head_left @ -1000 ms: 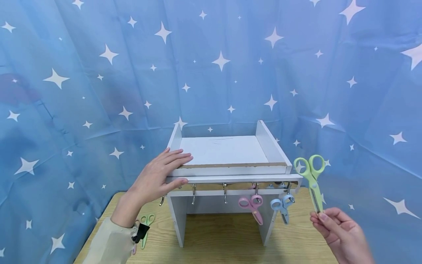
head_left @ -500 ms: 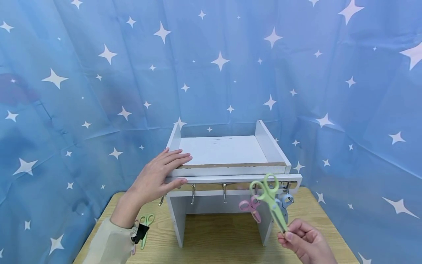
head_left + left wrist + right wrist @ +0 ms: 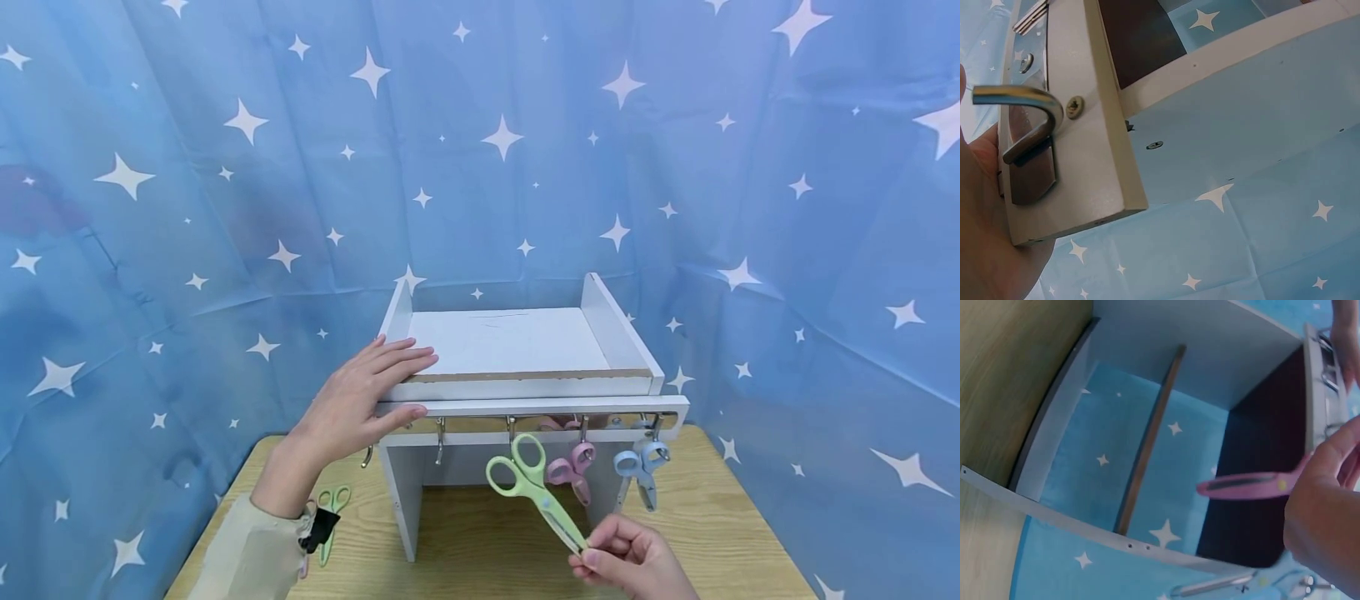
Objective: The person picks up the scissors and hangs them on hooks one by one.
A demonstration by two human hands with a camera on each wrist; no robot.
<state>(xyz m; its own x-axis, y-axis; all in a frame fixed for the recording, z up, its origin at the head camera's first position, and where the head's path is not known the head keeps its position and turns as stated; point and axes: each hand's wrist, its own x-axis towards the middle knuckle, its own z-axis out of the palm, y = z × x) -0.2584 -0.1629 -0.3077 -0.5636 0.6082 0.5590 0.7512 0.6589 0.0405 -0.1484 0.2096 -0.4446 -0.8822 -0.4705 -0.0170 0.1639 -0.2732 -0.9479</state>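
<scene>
My right hand (image 3: 633, 558) pinches green scissors (image 3: 551, 508) by the blade tip, handle loops upward and to the left. Those loops are just below the middle metal hook (image 3: 512, 427) of a white rack (image 3: 532, 406); whether they touch it I cannot tell. Pink scissors (image 3: 577, 479) and blue scissors (image 3: 641, 475) hang from hooks further right. My left hand (image 3: 360, 392) rests on the rack's left end, fingers straight over the top and thumb along the front rail. In the right wrist view the pink scissors (image 3: 1244, 486) show beside my hand; the green scissors are hidden.
On the wooden table (image 3: 697, 533), another pair of green scissors (image 3: 327, 537) lies at the left beside my sleeve (image 3: 251, 554), with a pink piece (image 3: 303, 568) partly hidden there. Another hook (image 3: 440, 442) is left of the middle one. A blue star-patterned cloth (image 3: 480, 167) hangs behind.
My right hand has carried the green scissors leftward and down from right of the rack, past the blue and pink scissors, to near the middle hook. My left hand has stayed in place.
</scene>
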